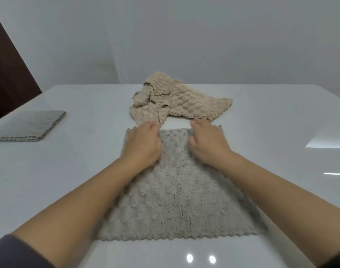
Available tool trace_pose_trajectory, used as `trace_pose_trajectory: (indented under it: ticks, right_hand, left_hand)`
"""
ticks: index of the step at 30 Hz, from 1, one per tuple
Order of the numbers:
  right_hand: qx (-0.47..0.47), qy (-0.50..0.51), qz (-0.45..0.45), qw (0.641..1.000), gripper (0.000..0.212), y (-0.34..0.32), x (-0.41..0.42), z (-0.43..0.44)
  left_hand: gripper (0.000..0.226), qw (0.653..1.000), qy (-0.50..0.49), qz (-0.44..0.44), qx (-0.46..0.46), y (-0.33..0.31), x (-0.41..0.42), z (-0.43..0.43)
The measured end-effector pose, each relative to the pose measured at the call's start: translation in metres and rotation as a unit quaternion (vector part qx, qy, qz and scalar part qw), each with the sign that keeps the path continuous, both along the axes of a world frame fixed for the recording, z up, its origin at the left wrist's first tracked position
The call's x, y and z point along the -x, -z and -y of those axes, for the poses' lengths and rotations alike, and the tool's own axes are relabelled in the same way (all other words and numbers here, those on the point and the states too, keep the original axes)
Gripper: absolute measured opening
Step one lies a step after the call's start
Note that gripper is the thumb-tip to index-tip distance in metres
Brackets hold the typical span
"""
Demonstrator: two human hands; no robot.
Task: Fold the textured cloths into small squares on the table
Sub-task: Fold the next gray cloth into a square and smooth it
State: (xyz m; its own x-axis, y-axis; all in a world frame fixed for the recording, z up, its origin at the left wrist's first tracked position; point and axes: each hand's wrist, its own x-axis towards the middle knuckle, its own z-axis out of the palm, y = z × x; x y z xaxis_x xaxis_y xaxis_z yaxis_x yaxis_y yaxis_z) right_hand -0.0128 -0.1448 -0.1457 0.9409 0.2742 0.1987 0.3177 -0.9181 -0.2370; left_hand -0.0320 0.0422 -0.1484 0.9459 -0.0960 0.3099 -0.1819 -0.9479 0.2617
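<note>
Nearest the person, the grey cloth (177,200) lies open and flat in a single layer on the white table (271,132), straight ahead. Its scalloped near edge runs left to right across the view. From there it stretches away, so its long axis seems to run near to far, though the wide lens may be stretching a nearly square piece. No crease or fold shows in it, so I judge its folding has not begun.

Both bare forearms reach out over the cloth. The left hand (144,144) sits on the far left part, knuckles up, with the fingers bent down at the far edge. The right hand (208,144) sits on the far right part, its fingers reaching to that same edge. The two hands are apart, with a strip of cloth between them. They are blurred, so I cannot tell whether either is pinching the edge or only pressing on it. Placed as they are, the likely first fold brings the far edge toward the near one.

Off to the left, well apart, a folded cloth (30,125) lies as a neat flat square, so one piece looks finished. Farthest off, just beyond the fingertips, a beige cloth (184,101) lies crumpled in a heap, not yet folded. That makes one done, one just starting and one waiting
</note>
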Motion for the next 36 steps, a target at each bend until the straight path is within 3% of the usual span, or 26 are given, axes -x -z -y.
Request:
trace_pose_trajectory:
  ticks: [3,5,13,20,23,26,33,36]
  right_hand:
    - [0.071,-0.028,-0.118,0.990,0.060,0.015,0.010,-0.009]
    - [0.078,-0.017,-0.130,0.988,0.062,0.021,0.010,-0.005]
    - [0.084,0.026,-0.110,0.990,0.067,0.026,0.022,0.005]
    - [0.086,0.050,-0.115,0.988,0.073,0.024,0.025,0.007]
    - [0.084,0.053,-0.113,0.989,0.073,0.026,0.025,0.007]
    - [0.084,0.053,-0.106,0.989,0.073,0.026,0.026,0.006]
    - [0.080,0.037,-0.089,0.992,0.070,0.024,0.033,0.031]
    - [0.071,0.046,-0.072,0.994,0.068,0.018,0.050,0.047]
  left_hand:
    - [0.053,0.987,0.023,-0.147,-0.057,0.014,0.007,0.013]
    - [0.054,0.983,0.002,-0.172,-0.070,0.018,0.008,0.009]
    - [0.058,0.984,-0.036,-0.163,-0.069,0.023,0.022,0.010]
    - [0.063,0.974,-0.146,-0.152,-0.078,0.013,0.017,-0.012]
    - [0.061,0.991,-0.053,-0.096,-0.071,0.008,0.047,0.013]
    - [0.059,0.989,0.040,-0.127,-0.066,0.015,0.082,0.030]
    - [0.062,0.981,-0.015,-0.162,-0.103,0.020,0.105,-0.023]
    - [0.068,0.986,-0.031,-0.127,-0.103,0.016,0.119,-0.030]
